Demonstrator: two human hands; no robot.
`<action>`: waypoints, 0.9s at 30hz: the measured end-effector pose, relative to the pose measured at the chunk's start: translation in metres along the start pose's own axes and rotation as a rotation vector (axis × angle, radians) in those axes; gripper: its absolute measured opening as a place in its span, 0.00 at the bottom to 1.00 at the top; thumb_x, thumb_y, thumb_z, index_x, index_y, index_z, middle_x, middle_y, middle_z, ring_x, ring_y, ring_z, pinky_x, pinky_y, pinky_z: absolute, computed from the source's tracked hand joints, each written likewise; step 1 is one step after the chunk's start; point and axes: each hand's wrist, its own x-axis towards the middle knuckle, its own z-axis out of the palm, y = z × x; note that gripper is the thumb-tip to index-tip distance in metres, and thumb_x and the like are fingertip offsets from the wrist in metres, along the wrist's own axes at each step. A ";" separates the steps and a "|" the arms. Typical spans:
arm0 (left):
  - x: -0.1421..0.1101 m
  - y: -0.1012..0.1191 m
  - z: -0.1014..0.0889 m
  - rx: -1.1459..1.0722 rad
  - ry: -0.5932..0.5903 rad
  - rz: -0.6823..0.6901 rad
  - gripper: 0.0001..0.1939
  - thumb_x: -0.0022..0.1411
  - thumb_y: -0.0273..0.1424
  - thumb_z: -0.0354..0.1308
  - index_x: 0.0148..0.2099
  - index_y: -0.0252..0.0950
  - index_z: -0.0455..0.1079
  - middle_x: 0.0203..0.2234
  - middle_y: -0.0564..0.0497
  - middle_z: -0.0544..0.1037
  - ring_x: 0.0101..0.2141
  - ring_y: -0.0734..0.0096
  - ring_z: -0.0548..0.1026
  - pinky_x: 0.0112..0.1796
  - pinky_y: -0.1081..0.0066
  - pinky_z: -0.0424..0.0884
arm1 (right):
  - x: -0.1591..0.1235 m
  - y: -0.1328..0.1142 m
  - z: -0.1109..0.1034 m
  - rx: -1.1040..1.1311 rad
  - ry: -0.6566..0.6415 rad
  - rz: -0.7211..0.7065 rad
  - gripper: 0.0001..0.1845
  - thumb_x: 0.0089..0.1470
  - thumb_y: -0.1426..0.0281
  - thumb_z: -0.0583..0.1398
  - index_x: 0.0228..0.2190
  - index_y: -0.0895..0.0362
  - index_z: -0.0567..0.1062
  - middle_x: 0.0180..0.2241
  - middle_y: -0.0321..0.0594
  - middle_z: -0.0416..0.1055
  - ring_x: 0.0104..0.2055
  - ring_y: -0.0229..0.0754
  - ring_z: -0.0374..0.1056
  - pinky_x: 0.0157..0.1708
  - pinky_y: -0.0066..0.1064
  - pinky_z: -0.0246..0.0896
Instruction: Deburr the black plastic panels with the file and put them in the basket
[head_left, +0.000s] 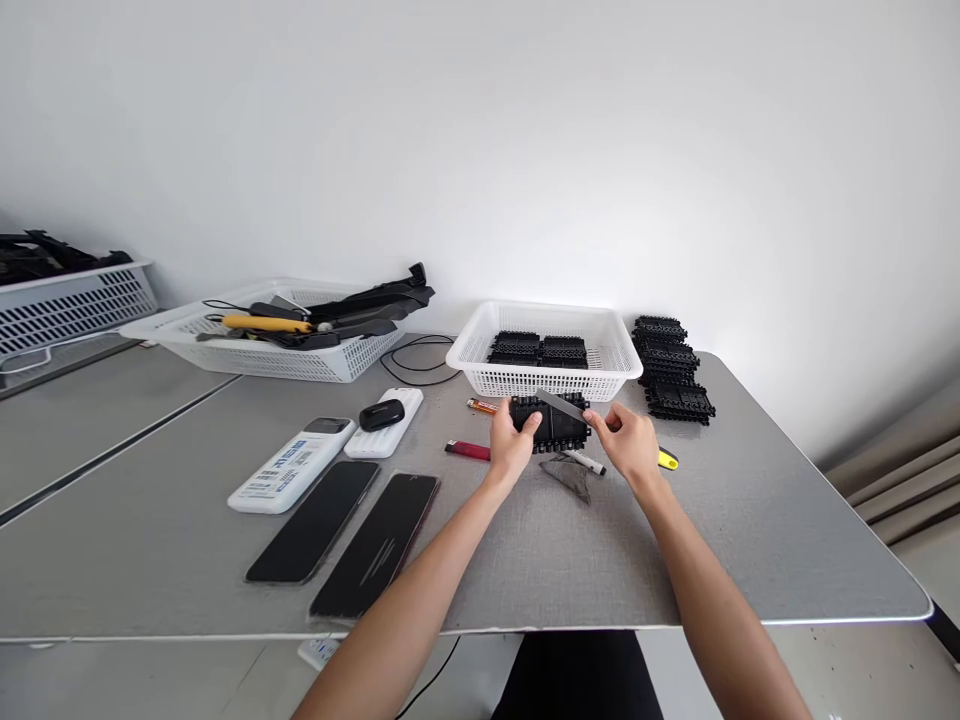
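With our left hand (513,440) we grip a black toothed panel (561,430) above the bench (600,570), near the white basket (517,382). Our right hand (628,440) pinches a thin metal blade (561,404) slanting across the panel's upper part; whether they touch, we cannot tell.

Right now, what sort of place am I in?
Probably a small workshop: a white basket holds ridged black parts, similar parts stand stacked beside it, and your right hand holds a flat grey tool.

Basket (551,383) behind the hands (631,440), stacked parts (679,400) right, phones (377,548) left.
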 end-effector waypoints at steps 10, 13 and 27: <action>0.001 -0.004 -0.001 -0.008 0.006 -0.024 0.21 0.52 0.32 0.65 0.48 0.37 0.69 0.44 0.45 0.77 0.50 0.54 0.73 0.55 0.53 0.65 | 0.002 0.002 -0.002 0.010 0.002 0.001 0.29 0.55 0.45 0.55 0.17 0.53 0.59 0.15 0.34 0.62 0.19 0.36 0.55 0.23 0.29 0.45; 0.001 -0.003 -0.001 -0.030 0.003 -0.019 0.20 0.51 0.32 0.65 0.47 0.37 0.69 0.43 0.44 0.77 0.49 0.54 0.74 0.54 0.53 0.66 | 0.001 0.001 0.001 -0.004 -0.014 -0.003 0.29 0.55 0.45 0.55 0.17 0.53 0.59 0.15 0.33 0.62 0.19 0.36 0.54 0.24 0.29 0.44; -0.019 0.024 0.005 0.095 -0.116 0.038 0.13 0.54 0.35 0.63 0.41 0.38 0.66 0.35 0.48 0.77 0.39 0.58 0.75 0.44 0.61 0.69 | -0.008 -0.024 0.002 0.030 0.011 0.081 0.28 0.46 0.40 0.60 0.32 0.53 0.69 0.30 0.38 0.73 0.28 0.43 0.66 0.27 0.29 0.50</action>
